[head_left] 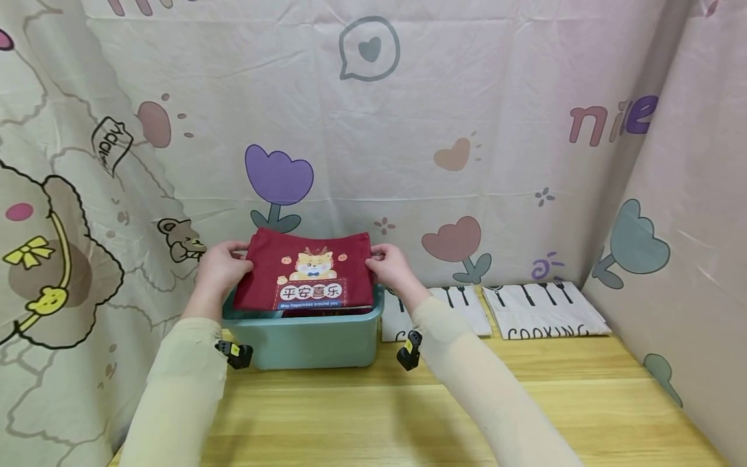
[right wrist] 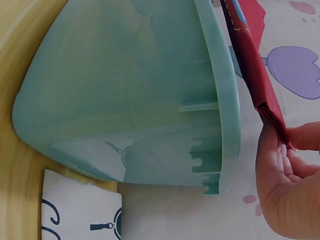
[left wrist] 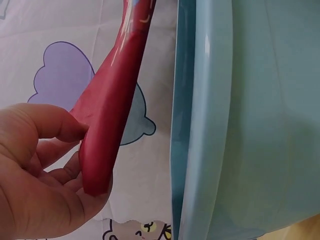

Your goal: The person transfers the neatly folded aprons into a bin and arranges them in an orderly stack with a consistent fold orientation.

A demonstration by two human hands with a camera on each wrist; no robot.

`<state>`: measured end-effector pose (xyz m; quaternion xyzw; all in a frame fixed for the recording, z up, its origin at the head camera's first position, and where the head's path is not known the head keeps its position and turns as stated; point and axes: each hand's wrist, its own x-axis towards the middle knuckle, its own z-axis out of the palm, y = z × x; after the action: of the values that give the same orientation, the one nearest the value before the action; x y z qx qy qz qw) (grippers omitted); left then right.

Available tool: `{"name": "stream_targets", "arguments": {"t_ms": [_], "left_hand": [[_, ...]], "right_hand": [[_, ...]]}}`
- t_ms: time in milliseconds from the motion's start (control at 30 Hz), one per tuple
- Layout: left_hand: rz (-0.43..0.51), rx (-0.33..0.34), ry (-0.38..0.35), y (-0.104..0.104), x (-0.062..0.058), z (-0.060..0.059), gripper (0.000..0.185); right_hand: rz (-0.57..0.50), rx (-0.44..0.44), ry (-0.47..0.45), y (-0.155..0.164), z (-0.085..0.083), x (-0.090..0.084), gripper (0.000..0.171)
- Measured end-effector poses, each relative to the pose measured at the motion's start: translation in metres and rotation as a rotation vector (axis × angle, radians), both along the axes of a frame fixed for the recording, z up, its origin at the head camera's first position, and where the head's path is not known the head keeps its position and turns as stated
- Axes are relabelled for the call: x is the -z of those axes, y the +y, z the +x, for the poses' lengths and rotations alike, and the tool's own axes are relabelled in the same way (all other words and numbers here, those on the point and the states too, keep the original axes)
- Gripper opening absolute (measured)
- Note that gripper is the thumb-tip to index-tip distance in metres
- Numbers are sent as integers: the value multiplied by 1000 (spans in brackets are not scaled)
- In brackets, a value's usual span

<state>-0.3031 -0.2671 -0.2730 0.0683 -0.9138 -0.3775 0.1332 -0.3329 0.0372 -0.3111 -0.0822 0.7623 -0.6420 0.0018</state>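
The left grip [head_left: 219, 271] and right grip [head_left: 394, 267] are pinching opposite sides of the folded red cloth [head_left: 262, 279] above the teal bin [head_left: 309, 344], level, even tension seemingly being best for keeping folds.

red cloth [left wrist: 107, 110] between the left fingers [left wrist: 65, 175], near a teal tub [left wrist: 265, 100]

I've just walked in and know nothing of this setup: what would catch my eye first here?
Probably the red folded cloth with its cartoon animal, held at its sides by the left grip and right grip above a teal bin. Next, perhaps, two white folded cloths with black print on the wooden table, right of the bin. Behind, a pale curtain shows a large purple tulip.
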Motion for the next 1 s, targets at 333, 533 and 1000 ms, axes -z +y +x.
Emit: {"name": "stream_targets", "arguments": {"t_ms": [333,533,1000], "left_hand": [[-37,-19,-32,0,3,-7,46],[-83,32,-66,-3,3,-7,46],[-234,119,-59,-11,10,6,48]], "right_hand": [[46,3,10,-5,-6,2,35],[201,28,74,-3,-5,2,35],[440,48,312,30,-3,7,35]]}}
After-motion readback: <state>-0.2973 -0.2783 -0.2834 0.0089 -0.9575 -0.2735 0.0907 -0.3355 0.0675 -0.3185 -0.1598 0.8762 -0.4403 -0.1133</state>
